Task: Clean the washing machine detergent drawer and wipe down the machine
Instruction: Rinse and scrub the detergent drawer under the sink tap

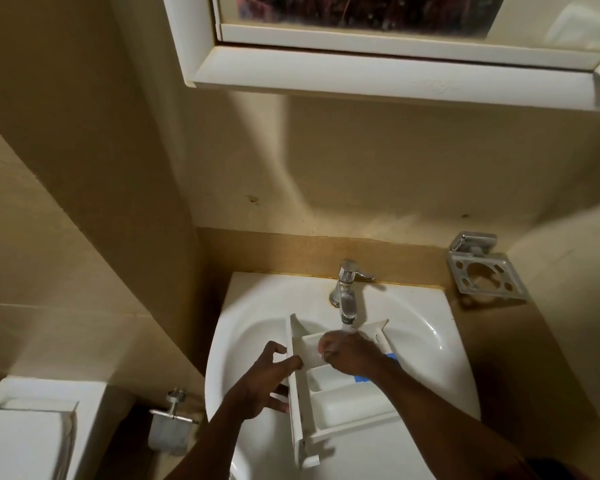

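The white detergent drawer [340, 410] lies across the white sink basin [426, 348], its far end under the chrome tap [346, 289], from which water runs. My left hand [267, 382] grips the drawer's left side wall, fingers spread along it. My right hand [347, 353] is curled inside the far compartment, right under the water stream; I cannot tell whether it holds anything. A blue part [362, 378] of the drawer shows beside my right wrist.
A mirror cabinet [361, 74] hangs overhead. A chrome toothbrush holder [487, 271] juts from the wall at the right. Left of the sink are a toilet cistern [32, 427] and a paper roll holder [170, 427].
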Tool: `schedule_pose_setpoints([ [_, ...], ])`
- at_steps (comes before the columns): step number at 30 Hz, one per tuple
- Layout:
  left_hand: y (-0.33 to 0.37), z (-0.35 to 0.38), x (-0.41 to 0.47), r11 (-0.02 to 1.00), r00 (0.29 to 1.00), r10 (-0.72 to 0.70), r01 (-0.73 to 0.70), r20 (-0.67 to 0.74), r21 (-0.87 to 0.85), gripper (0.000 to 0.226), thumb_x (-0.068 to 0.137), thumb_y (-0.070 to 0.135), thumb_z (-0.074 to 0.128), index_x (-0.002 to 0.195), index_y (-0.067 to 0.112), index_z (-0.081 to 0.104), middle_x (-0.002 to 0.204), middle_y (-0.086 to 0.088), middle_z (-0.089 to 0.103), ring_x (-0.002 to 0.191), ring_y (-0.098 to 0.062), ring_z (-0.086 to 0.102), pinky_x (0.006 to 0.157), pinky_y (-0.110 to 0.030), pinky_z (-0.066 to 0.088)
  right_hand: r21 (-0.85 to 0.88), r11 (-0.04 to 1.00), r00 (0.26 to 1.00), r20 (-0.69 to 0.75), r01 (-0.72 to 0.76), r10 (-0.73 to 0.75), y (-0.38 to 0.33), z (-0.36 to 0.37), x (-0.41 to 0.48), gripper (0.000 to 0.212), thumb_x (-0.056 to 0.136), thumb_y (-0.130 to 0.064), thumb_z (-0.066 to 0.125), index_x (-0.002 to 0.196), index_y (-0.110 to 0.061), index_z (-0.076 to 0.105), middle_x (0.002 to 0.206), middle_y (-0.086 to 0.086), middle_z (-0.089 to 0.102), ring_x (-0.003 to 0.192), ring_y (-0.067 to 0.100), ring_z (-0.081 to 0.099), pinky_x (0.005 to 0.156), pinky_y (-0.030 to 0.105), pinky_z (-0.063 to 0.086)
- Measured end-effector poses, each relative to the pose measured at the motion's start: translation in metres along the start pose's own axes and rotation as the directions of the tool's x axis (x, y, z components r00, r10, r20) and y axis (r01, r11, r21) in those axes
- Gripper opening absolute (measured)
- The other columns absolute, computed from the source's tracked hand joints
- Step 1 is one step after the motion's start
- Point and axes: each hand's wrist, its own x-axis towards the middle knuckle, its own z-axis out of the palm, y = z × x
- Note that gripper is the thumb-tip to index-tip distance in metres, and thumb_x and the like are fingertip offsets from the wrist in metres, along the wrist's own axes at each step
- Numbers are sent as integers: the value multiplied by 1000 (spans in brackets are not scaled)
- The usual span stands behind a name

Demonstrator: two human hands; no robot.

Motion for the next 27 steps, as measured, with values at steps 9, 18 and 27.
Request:
schedule_pose_setpoints([
  [9,-3,2,4,1000,1000,-5,5,3,-6,42,84,27,65,117,15,43,100,-14,61,76,-31,65,67,-43,59,214,930,850,-383,-298,361,-10,4,-3,37,86,-37,51,110,-11,62,109,8,65,105,28,60,88,34,48],
  [18,-7,2,7,1000,1000,6,-6,5,-29,48,77,31,68,114,16,43,102,-15,60,73,-31,65,68,-45,59,14,991,989,-66,-132,132,-5,-5,-3,33,88,-34,48,106,-11,64,110,11,66,104,31,62,88,37,51],
  [27,-10,0,4,999,1000,4,-3,11,-40,48,76,32,67,115,16,44,104,-17,62,77,-32,66,72,-47,59,-14,998,964,-259,-62,56,-11,7,-3,23,88,-30,47,104,-19,60,105,8,67,99,29,64,84,35,53],
])
